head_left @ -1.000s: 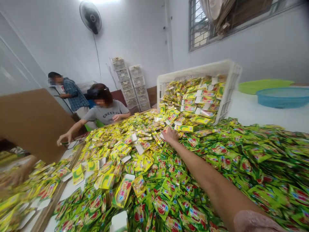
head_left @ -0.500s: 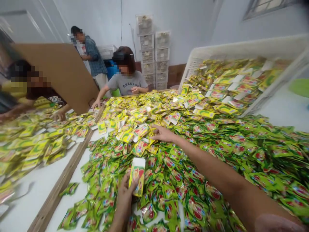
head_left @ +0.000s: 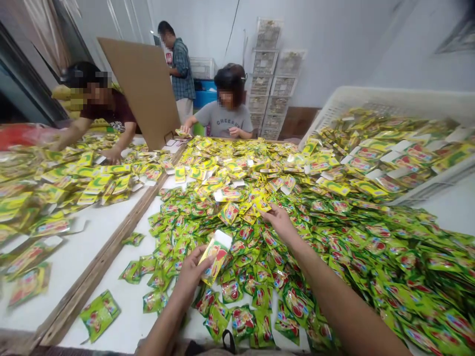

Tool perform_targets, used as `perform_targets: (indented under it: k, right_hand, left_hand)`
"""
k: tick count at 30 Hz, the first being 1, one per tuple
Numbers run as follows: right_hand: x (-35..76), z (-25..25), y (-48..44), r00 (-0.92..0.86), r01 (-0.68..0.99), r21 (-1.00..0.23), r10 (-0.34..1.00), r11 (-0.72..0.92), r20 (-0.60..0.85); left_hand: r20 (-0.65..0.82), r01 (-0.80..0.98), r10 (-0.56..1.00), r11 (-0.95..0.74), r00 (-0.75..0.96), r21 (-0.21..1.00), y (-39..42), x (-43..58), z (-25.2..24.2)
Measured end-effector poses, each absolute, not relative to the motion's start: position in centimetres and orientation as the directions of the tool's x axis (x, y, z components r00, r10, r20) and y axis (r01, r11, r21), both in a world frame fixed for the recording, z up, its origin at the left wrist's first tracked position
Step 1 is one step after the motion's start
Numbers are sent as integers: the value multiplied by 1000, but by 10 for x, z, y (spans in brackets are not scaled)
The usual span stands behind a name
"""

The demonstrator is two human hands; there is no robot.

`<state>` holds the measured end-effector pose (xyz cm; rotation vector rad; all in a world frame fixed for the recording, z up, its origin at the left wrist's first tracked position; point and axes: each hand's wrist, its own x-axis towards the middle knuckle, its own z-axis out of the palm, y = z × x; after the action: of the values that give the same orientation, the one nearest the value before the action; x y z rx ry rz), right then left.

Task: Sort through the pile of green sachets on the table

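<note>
My left hand [head_left: 193, 272] grips a flat yellow carton [head_left: 217, 253] by its lower end, tilted face-up, leaving its white flap free. My right hand [head_left: 280, 222] stretches across the heap of green sachets [head_left: 352, 247] on the counter [head_left: 122, 301], fingertips at a yellow packet [head_left: 261, 204]. I cannot tell whether it grips. Beyond lies a tipped white crate [head_left: 408, 96], full of packets.

A crate [head_left: 389, 99] lies on the table [head_left: 92, 237], behind the sachets [head_left: 334, 237].
</note>
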<state>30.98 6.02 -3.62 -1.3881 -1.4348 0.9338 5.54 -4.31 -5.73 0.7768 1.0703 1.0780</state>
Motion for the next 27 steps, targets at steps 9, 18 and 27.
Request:
perform_targets:
  k: [9,18,27]
  right_hand:
    - [293,-48,-24,-105,19,-994,988,-111,-112]
    - [290,-48,-42,-426,265,-964,893,-26,-141]
    - [319,-49,-31,133,654,-756,978,33,159]
  left_hand:
    - [-285,-142,939,314,191,939,-54,53,-66]
    - [-311,-53,902,341,300,938,-68,62,-57]
    - [-328,-220,877,417,350,882,-76,75,-63]
